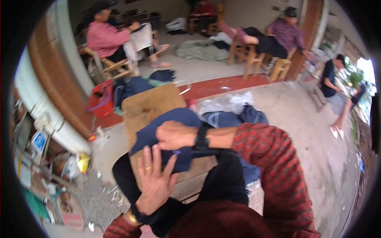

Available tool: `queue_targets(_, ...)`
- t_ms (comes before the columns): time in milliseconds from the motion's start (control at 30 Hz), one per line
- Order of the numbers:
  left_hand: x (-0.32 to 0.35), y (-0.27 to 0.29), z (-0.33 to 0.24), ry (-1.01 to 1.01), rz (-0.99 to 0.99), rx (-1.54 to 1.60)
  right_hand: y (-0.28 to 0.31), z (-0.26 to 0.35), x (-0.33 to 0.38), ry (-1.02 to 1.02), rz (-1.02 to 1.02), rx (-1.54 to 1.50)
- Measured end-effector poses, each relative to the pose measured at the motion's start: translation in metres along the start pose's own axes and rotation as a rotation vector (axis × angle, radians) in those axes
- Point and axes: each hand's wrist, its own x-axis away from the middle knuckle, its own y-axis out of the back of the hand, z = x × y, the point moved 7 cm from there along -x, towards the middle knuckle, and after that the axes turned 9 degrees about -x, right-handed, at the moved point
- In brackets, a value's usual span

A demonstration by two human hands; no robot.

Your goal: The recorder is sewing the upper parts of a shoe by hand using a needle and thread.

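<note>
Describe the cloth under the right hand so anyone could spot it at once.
Find the brown wooden board near the picture's centre. On it lies a navy cloth under the right hand. Unlike the bunched blue fabric beside the board, it lies fairly flat and bears a small purple mark.

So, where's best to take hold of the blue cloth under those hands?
Probably pinch the cloth by its far edge, coming from the far side: there it lies spread over the board, clear of the left hand and right hand.
</note>
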Motion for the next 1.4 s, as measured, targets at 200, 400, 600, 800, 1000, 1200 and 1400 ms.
queue_targets(200,0.009,-0.012,-0.001,0.062,0.108,0.011,-0.002,-0.005,0.007,-0.11,-0.32,-0.152)
queue_targets(400,0.02,-0.02,0.001,-0.05,0.015,-0.064,-0.004,-0.004,0.012,-0.168,-0.229,-0.364)
queue_targets(600,0.004,-0.022,-0.002,-0.074,-0.035,0.142,0.007,-0.008,0.028,-0.103,0.002,-0.378)
queue_targets(800,0.018,-0.026,0.005,-0.03,-0.028,0.123,0.001,0.021,0.009,-0.013,0.087,-0.113)
queue_targets(1000,0.017,-0.025,0.009,0.006,-0.041,0.167,0.005,0.026,0.006,-0.076,0.136,-0.001)
queue_targets(1200,0.014,-0.023,0.01,0.008,-0.034,0.155,0.008,-0.008,0.001,-0.267,-0.038,-0.393)
queue_targets(1400,0.015,-0.023,0.008,-0.008,-0.058,0.134,0.005,-0.026,0.009,-0.399,-0.212,-0.892)
